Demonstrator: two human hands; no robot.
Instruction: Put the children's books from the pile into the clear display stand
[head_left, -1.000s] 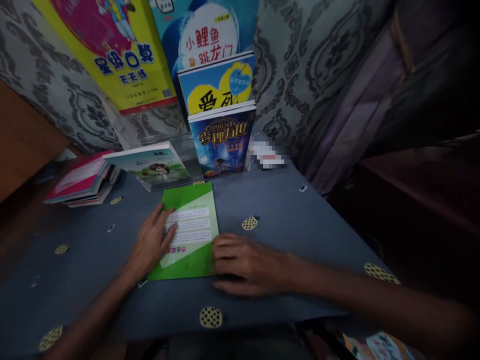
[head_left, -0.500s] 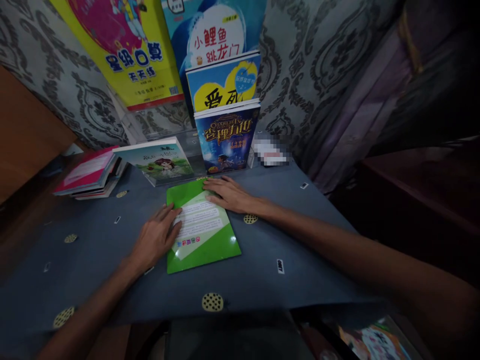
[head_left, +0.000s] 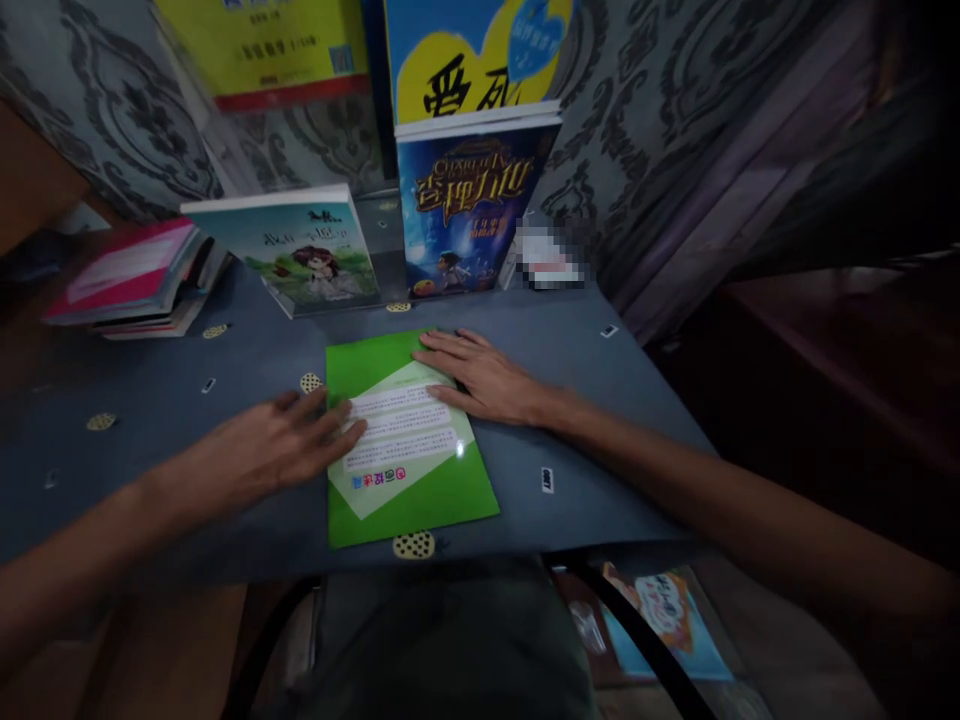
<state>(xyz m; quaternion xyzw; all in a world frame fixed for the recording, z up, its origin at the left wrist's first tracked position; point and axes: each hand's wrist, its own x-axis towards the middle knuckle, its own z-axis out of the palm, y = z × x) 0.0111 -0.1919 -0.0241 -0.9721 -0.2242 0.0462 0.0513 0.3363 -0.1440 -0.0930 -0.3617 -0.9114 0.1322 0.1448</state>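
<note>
1. One green book (head_left: 405,500): flat on table (head_left: 600,400), between left and right fingers, printed panel up.
2. Left hand (head_left: 300,435): fingers loosely spread over book's left edge, clenched on nothing.
3. Right hand (head_left: 480,380): fingers extended, released, palm-down on book's far right edge.
4. Beyond right fingers: blue book (head_left: 469,220), upright.
5. Beyond left fingers: teal book (head_left: 315,255), propped at a tilt.
6. Farther left of left fingers: book stack (head_left: 139,270), lying flat.

Green book (head_left: 409,500), grey tablecloth (head_left: 600,490) with yellow pineapples, purple curtain (head_left: 679,245)
</note>
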